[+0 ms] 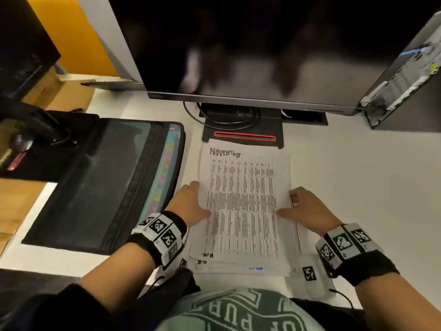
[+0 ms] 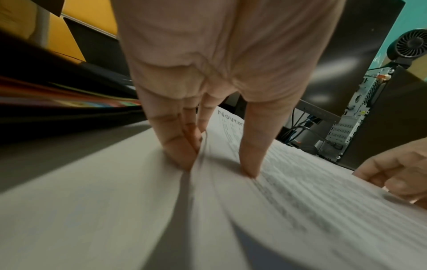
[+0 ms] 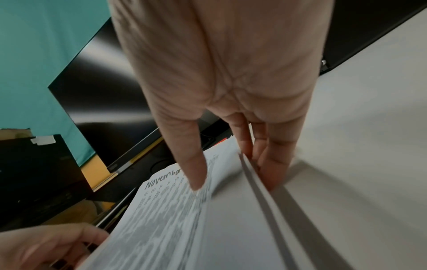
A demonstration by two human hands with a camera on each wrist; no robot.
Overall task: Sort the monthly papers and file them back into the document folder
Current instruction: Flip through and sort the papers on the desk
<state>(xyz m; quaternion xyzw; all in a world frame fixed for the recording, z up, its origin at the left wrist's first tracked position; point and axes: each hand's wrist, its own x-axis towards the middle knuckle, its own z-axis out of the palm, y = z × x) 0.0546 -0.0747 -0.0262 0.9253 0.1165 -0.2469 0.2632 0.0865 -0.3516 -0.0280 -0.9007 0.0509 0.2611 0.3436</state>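
Observation:
A stack of printed papers (image 1: 243, 206) lies on the white desk (image 1: 370, 187) before me, its top sheet headed "November". My left hand (image 1: 195, 199) holds the stack's left edge, thumb (image 2: 251, 164) pressed on top and fingers (image 2: 182, 149) against the side. My right hand (image 1: 298, 204) pinches the right edge, thumb (image 3: 194, 173) on the top sheet (image 3: 166, 219) and fingers (image 3: 272, 164) tucked under the upper sheets. The black document folder (image 1: 102, 182) lies to the left, with coloured tabs (image 1: 164, 173) along its right side.
A dark monitor (image 1: 250, 56) on its stand (image 1: 243, 137) rises just beyond the papers. A computer tower (image 1: 405, 80) stands at the back right. Cardboard boxes (image 1: 59, 91) and black gear (image 1: 23, 144) crowd the left. A small fan (image 2: 411, 45) sits above the tower.

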